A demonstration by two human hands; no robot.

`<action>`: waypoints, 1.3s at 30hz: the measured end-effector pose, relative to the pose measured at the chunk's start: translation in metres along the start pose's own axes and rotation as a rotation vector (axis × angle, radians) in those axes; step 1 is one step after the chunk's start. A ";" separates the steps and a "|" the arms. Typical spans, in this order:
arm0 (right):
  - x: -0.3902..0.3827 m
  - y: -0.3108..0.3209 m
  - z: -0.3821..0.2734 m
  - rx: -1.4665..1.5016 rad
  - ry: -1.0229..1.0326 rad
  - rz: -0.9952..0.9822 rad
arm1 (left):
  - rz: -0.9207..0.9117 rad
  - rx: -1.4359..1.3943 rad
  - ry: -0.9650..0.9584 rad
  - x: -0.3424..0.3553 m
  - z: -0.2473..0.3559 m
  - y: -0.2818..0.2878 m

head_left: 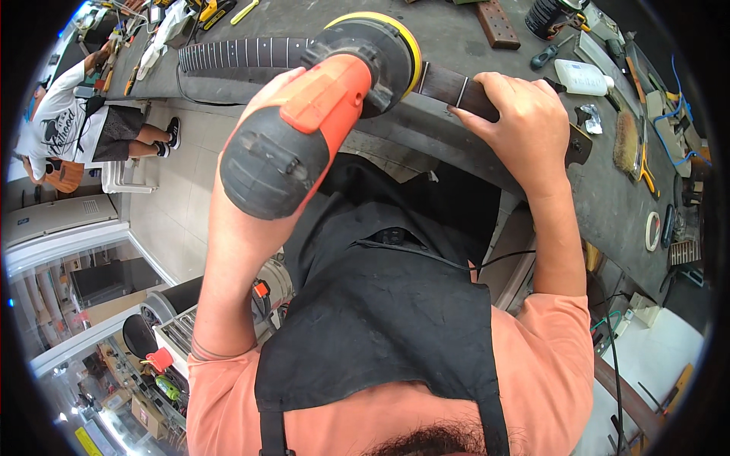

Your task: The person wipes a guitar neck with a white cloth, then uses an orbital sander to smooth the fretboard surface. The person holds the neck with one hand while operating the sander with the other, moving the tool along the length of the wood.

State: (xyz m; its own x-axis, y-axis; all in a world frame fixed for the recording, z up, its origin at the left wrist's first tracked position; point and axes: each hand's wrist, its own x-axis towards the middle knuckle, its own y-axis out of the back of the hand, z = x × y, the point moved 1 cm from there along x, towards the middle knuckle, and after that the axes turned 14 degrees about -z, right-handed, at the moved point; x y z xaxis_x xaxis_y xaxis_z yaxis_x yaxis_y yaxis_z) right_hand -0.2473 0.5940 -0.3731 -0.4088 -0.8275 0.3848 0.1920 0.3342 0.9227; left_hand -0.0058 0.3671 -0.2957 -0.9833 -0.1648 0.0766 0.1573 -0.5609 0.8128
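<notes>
My left hand (pixel 260 100), mostly hidden behind the tool, grips an orange and black power sander (pixel 323 114). Its round, yellow-edged pad (pixel 417 57) is tilted over the middle of a dark guitar neck (pixel 266 53). Whether the pad touches the fretboard cannot be made out. The neck lies along the near edge of the bench, its fret lines running crosswise. Toward the neck's right end my right hand (pixel 526 125) is closed around it, thumb on the near side and fingers over the top. A dark headstock (pixel 579 146) shows just beyond that hand.
The grey bench (pixel 456 42) holds a drilled wooden block (pixel 498 24), a screwdriver (pixel 544 56), a white bottle (pixel 584 78), a brush (pixel 628 140) and a tape roll (pixel 652 231). A cable (pixel 198 99) hangs at the left. Another person (pixel 84 121) stands at far left.
</notes>
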 end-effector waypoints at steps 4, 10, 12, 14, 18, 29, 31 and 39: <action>0.000 0.001 -0.002 -0.002 0.004 0.006 | 0.014 -0.009 -0.031 0.005 -0.001 0.004; -0.001 0.001 -0.004 -0.007 0.007 0.016 | 0.105 -0.017 0.038 0.007 0.009 0.002; -0.001 0.001 -0.004 -0.013 0.009 0.020 | 0.107 -0.022 0.032 0.007 0.009 0.001; -0.001 0.001 -0.003 -0.013 0.011 0.023 | 0.098 -0.017 0.027 0.006 0.009 0.000; 0.000 -0.001 0.000 -0.001 0.018 0.034 | 0.056 0.014 0.045 0.002 0.009 -0.005; 0.006 -0.003 0.008 0.061 -0.048 -0.055 | 0.003 -0.163 0.100 -0.024 -0.001 -0.014; 0.006 -0.002 0.014 0.092 -0.050 -0.080 | 0.073 -0.101 0.032 -0.030 -0.015 -0.007; -0.007 0.021 0.044 0.373 -0.177 -0.393 | 0.325 -0.246 0.358 -0.076 -0.092 0.023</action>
State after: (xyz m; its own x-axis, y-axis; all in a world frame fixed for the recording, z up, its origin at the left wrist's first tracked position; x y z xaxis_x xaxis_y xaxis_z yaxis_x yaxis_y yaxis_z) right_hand -0.2797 0.6261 -0.3556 -0.5353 -0.8444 -0.0211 -0.3200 0.1796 0.9302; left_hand 0.0807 0.2923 -0.3360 -0.7944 -0.6039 0.0650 0.5075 -0.6012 0.6172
